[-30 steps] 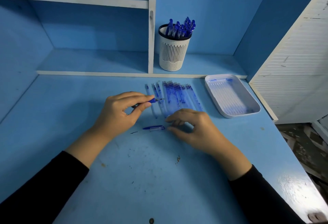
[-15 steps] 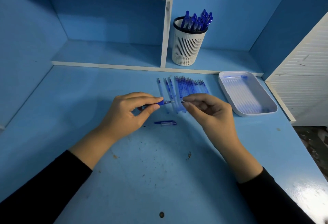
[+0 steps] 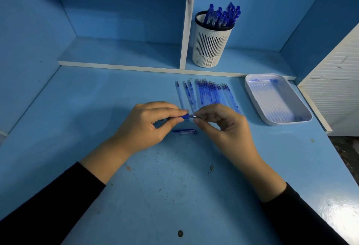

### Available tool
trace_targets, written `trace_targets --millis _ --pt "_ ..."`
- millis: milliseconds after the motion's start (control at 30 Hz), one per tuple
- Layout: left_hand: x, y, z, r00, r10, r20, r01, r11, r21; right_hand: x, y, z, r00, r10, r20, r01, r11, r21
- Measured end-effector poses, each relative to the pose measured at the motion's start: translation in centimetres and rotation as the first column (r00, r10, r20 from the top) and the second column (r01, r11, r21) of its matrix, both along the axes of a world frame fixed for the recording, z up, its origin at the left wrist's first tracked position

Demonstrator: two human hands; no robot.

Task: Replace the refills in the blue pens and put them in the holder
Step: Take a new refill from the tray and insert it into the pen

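Right hand (image 3: 225, 128) drawn nearer left hand (image 3: 147, 126), both pinching pen (image 3: 185, 116).

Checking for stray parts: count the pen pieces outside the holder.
2. The blue-grip piece is pinched between the left hand and right hand; the clear-and-blue piece lies on the desk just nearer the person. Hands may hide more.

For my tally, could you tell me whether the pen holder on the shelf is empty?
Not empty: the upright white holder has a bunch of blue pens sticking out above its rim.
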State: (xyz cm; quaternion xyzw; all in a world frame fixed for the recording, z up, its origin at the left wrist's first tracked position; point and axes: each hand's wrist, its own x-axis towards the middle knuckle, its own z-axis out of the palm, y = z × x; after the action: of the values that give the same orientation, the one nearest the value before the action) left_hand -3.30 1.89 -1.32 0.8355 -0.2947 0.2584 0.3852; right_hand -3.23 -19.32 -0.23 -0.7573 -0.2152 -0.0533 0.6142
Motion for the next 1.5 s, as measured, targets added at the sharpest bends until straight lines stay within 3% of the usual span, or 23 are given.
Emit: trace_targets --millis 233,367,567,700,833,967,1100,1500 --pt "-0.06 0.07 0.2 1.0 -0.015 0.021 0.014 1.0 0.015 -0.03 0.14 -0.1 0.995 -0.075 0.061 0.084 0.982 -0.171" --pt "0.03 0.1 0.25 1.0 -0.015 0.012 0.015 1.0 0.009 0.23 -0.54 0.21 0.999 0.049 -0.02 -0.05 0.997 -0.057" --pt "0.03 0.19 0.22 1.0 -0.021 0.015 0.021 1.0 0.014 0.32 -0.6 0.09 0.998 0.022 0.063 -0.011 0.985 -0.175" --pt "0.07 0.1 0.31 1.0 -0.023 0.008 0.023 1.0 0.012 0.23 -0.54 0.14 0.996 0.083 0.02 -0.08 0.991 -0.103" --pt "0.06 0.14 0.23 1.0 -0.019 0.008 0.018 1.0 0.012 0.08 -0.26 0.1 0.998 0.032 0.063 -0.022 0.987 -0.161" --pt "0.14 0.23 0.22 1.0 -0.02 -0.007 0.02 1.0 0.011 0.13 -0.26 0.18 0.998 0.045 0.032 -0.041 0.995 -0.093" --pt "0.11 0.25 0.22 1.0 -0.013 0.009 0.013 1.0 0.009 0.11 -0.16 -0.03 0.994 -0.007 0.106 0.026 0.984 -0.178" --pt "0.1 0.19 0.27 1.0 -0.016 0.003 0.016 1.0 0.021 0.02 -0.21 0.11 0.998 -0.036 0.059 0.044 0.989 -0.143"
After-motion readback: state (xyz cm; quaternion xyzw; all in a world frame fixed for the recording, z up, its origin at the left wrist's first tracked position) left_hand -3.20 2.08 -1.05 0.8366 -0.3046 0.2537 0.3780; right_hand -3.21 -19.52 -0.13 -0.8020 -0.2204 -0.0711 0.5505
